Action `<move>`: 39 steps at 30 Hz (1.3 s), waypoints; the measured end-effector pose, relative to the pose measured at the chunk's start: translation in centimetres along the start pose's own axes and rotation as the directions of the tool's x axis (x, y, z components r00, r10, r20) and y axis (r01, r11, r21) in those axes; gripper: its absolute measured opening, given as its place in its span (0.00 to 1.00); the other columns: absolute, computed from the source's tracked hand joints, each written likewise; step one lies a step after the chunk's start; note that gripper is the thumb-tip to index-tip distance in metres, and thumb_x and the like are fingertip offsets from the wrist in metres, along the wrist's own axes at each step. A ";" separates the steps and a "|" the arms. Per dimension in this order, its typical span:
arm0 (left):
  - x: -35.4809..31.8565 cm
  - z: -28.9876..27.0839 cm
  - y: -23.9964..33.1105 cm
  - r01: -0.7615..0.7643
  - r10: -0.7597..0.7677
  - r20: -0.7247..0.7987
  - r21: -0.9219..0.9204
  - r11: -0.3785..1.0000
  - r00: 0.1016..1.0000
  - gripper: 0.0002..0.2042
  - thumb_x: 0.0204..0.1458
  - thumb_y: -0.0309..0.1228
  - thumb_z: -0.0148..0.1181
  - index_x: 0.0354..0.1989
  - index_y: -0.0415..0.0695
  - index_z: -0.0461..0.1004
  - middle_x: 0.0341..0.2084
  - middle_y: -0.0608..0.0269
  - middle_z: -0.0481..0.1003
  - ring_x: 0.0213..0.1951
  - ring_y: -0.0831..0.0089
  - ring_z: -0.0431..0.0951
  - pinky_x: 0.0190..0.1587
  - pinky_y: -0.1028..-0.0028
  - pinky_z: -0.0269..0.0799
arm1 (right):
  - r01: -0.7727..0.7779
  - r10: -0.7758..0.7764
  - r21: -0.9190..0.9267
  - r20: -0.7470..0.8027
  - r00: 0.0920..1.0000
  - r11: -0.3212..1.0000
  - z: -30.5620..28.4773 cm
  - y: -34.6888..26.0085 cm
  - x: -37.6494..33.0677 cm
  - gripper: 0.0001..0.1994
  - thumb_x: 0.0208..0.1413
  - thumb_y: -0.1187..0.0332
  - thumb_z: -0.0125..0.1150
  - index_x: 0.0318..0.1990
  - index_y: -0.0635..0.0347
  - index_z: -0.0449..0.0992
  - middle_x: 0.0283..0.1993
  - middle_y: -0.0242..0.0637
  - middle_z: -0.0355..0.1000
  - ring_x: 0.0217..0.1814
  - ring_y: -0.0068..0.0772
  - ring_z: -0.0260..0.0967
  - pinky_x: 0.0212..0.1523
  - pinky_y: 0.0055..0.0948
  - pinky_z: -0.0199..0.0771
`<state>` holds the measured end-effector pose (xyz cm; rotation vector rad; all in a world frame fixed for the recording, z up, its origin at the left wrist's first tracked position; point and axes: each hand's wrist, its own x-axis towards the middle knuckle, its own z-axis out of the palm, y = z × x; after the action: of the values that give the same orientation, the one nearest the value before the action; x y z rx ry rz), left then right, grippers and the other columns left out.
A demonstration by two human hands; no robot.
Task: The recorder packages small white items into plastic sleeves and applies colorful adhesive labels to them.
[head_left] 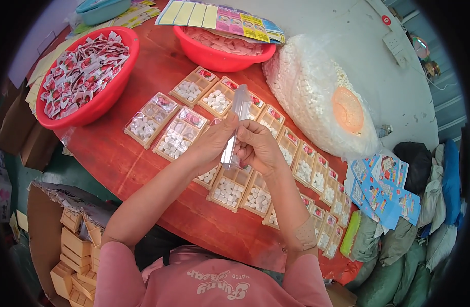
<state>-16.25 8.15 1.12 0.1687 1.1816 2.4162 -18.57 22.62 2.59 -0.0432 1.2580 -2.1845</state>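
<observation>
Both my hands are closed on a clear plastic cover [240, 105], long and narrow as I see it edge-on, held above the table. My left hand [214, 140] grips it from the left, and my right hand [261, 148] pinches its lower right side. Under and around them stand two rows of yellow compartment trays [228, 190] with small white cubes; many also hold a red printed sachet. At the left end, one tray [152, 118] and its neighbour [181, 133] have a shiny clear layer on top. My hands hide some trays.
On the red table [99, 161] stand a red basin [127, 84] of printed sachets and another red basin [214, 64] with printed sheets [230, 23] across it. A big clear bag [306, 92] of white pieces holds an orange basket [347, 110]. A carton [43, 215] of yellow trays stands lower left.
</observation>
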 end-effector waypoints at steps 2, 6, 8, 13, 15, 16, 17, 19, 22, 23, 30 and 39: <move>-0.1 0.0 0.0 -0.011 0.013 0.081 -0.028 1.000 0.997 0.29 0.48 0.63 0.41 0.28 0.43 0.66 0.19 0.70 0.64 0.22 0.82 0.67 0.26 0.81 0.66 | -0.005 0.005 0.000 0.007 1.000 1.000 -0.1 -0.1 0.0 0.07 0.50 0.69 0.60 0.32 0.64 0.72 0.22 0.37 0.71 0.17 0.21 0.69 0.17 0.13 0.71; -0.3 0.3 0.3 0.015 -0.013 0.048 -0.045 0.999 0.999 0.29 0.48 0.63 0.40 0.29 0.44 0.66 0.19 0.70 0.64 0.22 0.82 0.66 0.27 0.80 0.67 | -0.021 0.021 0.009 0.011 1.000 1.000 0.0 0.0 0.1 0.07 0.50 0.69 0.59 0.33 0.64 0.72 0.22 0.37 0.71 0.17 0.22 0.70 0.17 0.13 0.72; -0.1 -0.1 0.2 0.029 -0.024 0.069 -0.068 0.997 0.997 0.30 0.48 0.63 0.39 0.29 0.44 0.67 0.19 0.70 0.63 0.23 0.82 0.66 0.28 0.79 0.66 | -0.017 0.017 0.003 0.007 1.000 1.000 0.1 0.0 0.2 0.07 0.50 0.69 0.60 0.32 0.64 0.72 0.22 0.36 0.71 0.17 0.21 0.70 0.17 0.13 0.72; 0.2 -0.8 -0.2 0.022 -0.023 -0.020 -0.052 0.998 1.000 0.30 0.48 0.63 0.39 0.30 0.43 0.67 0.19 0.71 0.63 0.23 0.82 0.65 0.28 0.80 0.65 | 0.024 -0.029 -0.094 -0.053 0.998 0.995 1.3 0.0 0.3 0.08 0.49 0.68 0.61 0.31 0.64 0.72 0.22 0.35 0.71 0.18 0.20 0.69 0.18 0.14 0.72; 0.0 -0.4 0.4 0.009 -0.009 -0.006 -0.008 1.000 1.000 0.30 0.48 0.64 0.40 0.30 0.43 0.67 0.20 0.72 0.63 0.23 0.83 0.65 0.28 0.80 0.65 | 0.082 -0.084 0.027 0.063 0.994 0.996 0.6 0.0 0.5 0.09 0.50 0.70 0.60 0.34 0.67 0.72 0.25 0.38 0.72 0.23 0.27 0.73 0.21 0.16 0.76; -0.1 -0.1 0.7 0.015 -0.015 -0.002 -0.018 1.000 1.000 0.30 0.47 0.64 0.40 0.29 0.43 0.66 0.20 0.72 0.63 0.23 0.83 0.65 0.28 0.80 0.65 | 0.080 -0.082 0.027 0.062 0.995 0.996 0.4 -0.1 0.5 0.09 0.50 0.70 0.60 0.34 0.67 0.72 0.25 0.38 0.72 0.23 0.27 0.73 0.21 0.16 0.76; -0.2 0.2 1.3 0.017 -0.018 -0.002 -0.025 1.000 1.000 0.30 0.47 0.64 0.40 0.29 0.43 0.66 0.20 0.71 0.62 0.23 0.83 0.65 0.28 0.80 0.65 | 0.078 -0.077 -0.019 0.052 0.996 0.997 0.5 -0.2 0.6 0.09 0.50 0.70 0.60 0.33 0.67 0.72 0.25 0.38 0.72 0.23 0.27 0.73 0.21 0.16 0.76; -0.2 -0.2 1.1 0.022 -0.023 -0.014 -0.030 0.999 1.000 0.30 0.46 0.64 0.41 0.28 0.43 0.66 0.20 0.71 0.62 0.23 0.82 0.65 0.28 0.79 0.65 | 0.073 -0.070 -0.064 0.047 0.996 0.995 0.7 -0.2 0.8 0.09 0.50 0.70 0.60 0.33 0.67 0.72 0.25 0.38 0.72 0.23 0.27 0.73 0.21 0.16 0.76; -0.2 0.1 1.1 0.042 -0.043 -0.037 -0.043 0.998 0.998 0.30 0.45 0.65 0.41 0.28 0.44 0.66 0.19 0.71 0.63 0.23 0.82 0.65 0.27 0.79 0.65 | 0.049 -0.048 -0.034 0.039 0.998 0.998 0.4 -0.3 0.7 0.09 0.49 0.69 0.60 0.33 0.67 0.72 0.25 0.37 0.71 0.23 0.27 0.73 0.21 0.16 0.77; -0.3 0.2 1.2 0.049 -0.051 -0.058 -0.045 0.998 0.997 0.30 0.45 0.65 0.41 0.28 0.44 0.66 0.20 0.71 0.63 0.23 0.82 0.65 0.27 0.79 0.65 | 0.037 -0.036 -0.016 0.049 0.998 0.999 0.3 -0.2 0.8 0.09 0.49 0.69 0.60 0.33 0.67 0.72 0.25 0.37 0.71 0.23 0.27 0.73 0.21 0.16 0.77; 0.0 -1.0 0.2 0.002 0.000 0.052 -0.036 0.999 0.999 0.31 0.47 0.64 0.39 0.34 0.43 0.68 0.21 0.71 0.66 0.25 0.83 0.66 0.30 0.80 0.66 | -0.014 0.010 0.032 0.110 0.994 0.999 -0.2 -0.1 1.0 0.09 0.49 0.70 0.60 0.33 0.68 0.73 0.26 0.39 0.72 0.23 0.27 0.73 0.22 0.16 0.78; 0.1 -1.2 -0.3 0.020 -0.006 0.124 -0.107 0.994 0.992 0.31 0.48 0.63 0.37 0.32 0.43 0.68 0.22 0.70 0.67 0.26 0.83 0.66 0.32 0.81 0.64 | -0.011 0.009 0.026 0.094 0.996 1.000 0.1 -0.3 0.6 0.10 0.50 0.70 0.59 0.35 0.70 0.73 0.27 0.41 0.73 0.24 0.30 0.74 0.22 0.17 0.78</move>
<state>-16.60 7.53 0.09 0.2717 0.9915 2.4134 -19.19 22.33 2.75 -0.1271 1.1738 -2.1645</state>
